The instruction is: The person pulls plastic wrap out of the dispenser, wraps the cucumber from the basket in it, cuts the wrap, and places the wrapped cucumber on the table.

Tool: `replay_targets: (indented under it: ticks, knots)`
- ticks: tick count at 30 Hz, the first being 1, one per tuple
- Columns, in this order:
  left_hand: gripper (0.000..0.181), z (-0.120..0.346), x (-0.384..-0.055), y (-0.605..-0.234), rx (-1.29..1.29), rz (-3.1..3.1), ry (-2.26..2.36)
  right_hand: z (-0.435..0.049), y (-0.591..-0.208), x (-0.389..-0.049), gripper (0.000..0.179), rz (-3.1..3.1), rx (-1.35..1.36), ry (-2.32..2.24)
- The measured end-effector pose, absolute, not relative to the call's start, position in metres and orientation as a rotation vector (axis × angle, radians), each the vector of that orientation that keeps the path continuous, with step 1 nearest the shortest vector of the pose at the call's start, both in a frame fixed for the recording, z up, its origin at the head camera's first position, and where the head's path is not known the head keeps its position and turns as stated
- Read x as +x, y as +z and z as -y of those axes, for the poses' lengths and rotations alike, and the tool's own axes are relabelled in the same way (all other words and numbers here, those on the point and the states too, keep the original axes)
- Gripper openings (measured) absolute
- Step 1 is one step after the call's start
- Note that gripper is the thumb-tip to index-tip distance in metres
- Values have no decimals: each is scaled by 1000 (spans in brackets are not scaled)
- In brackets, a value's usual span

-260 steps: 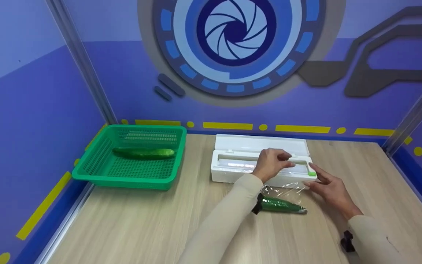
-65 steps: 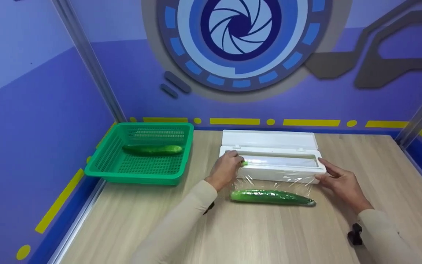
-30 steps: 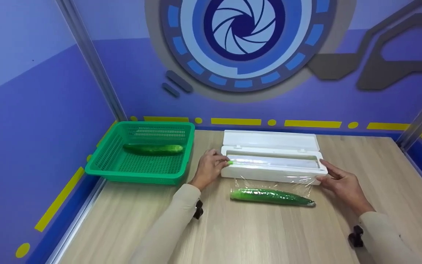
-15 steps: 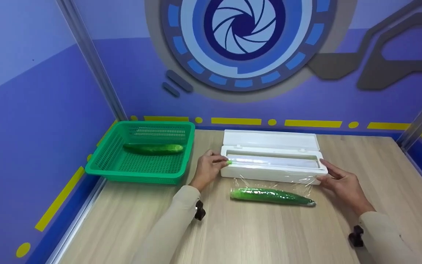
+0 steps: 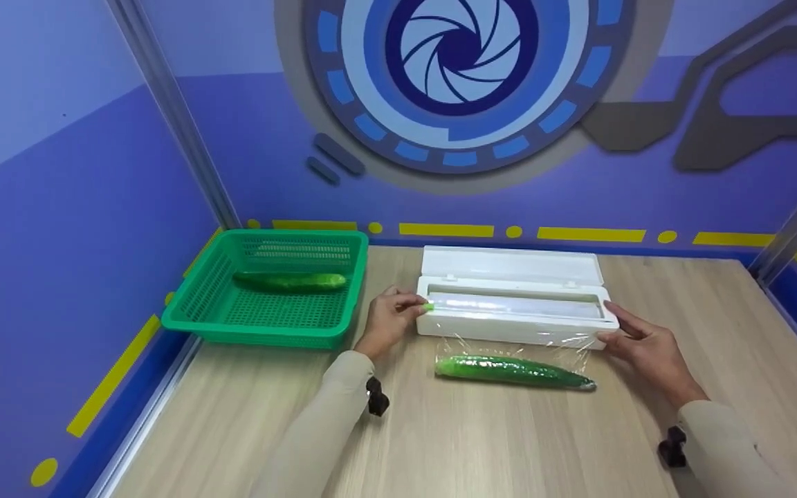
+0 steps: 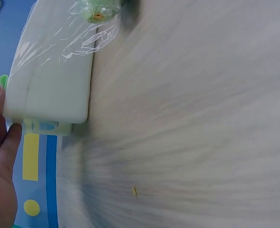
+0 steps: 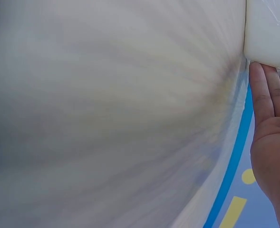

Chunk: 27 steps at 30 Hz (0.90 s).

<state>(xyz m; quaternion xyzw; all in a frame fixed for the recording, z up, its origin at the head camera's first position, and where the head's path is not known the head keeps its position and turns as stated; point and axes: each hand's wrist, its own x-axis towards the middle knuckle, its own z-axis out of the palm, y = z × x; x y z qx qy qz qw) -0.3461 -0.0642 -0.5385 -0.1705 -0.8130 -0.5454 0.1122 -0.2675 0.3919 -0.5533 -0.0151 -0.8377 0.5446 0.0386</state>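
Observation:
A white cling film dispenser (image 5: 516,330) lies on the table with its lid raised, a film roll (image 5: 509,305) inside. My left hand (image 5: 386,324) is at its left end, thumb and fingers pinching the small green slide cutter (image 5: 428,307); in the left wrist view, fingertips touch the box's end. My right hand (image 5: 651,356) grips the right end, thumb at the front and fingers along the side. In front of the box lies a cucumber (image 5: 509,371) wrapped in clear film (image 5: 464,344), which spans the gap to the box's front.
A green plastic basket (image 5: 253,339) stands at the left with another cucumber (image 5: 291,281) lying in it. Blue-purple wall panels (image 5: 315,200) close off the back and sides of the wooden table (image 5: 481,443).
The green cutter has moved from the dispenser's right end to its left end, with my left hand on it. During the last second little has moved; my right hand stays at the right end.

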Motion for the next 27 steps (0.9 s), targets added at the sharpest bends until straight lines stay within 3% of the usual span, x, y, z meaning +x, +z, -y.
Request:
replay_targets:
  ticks: [16,22,27]
  knots:
    - [15,69,-342,-539,-456,2380,-1629,-392,-556,-268,75,2535,29,1683]
    - [23,61,-335,-538,-590,2459,-1236,-392,-554,-267,77,2559,9,1665]
    - [15,54,-337,-543,-728,2331,-867,-390,-553,-266,76,2559,13,1653]
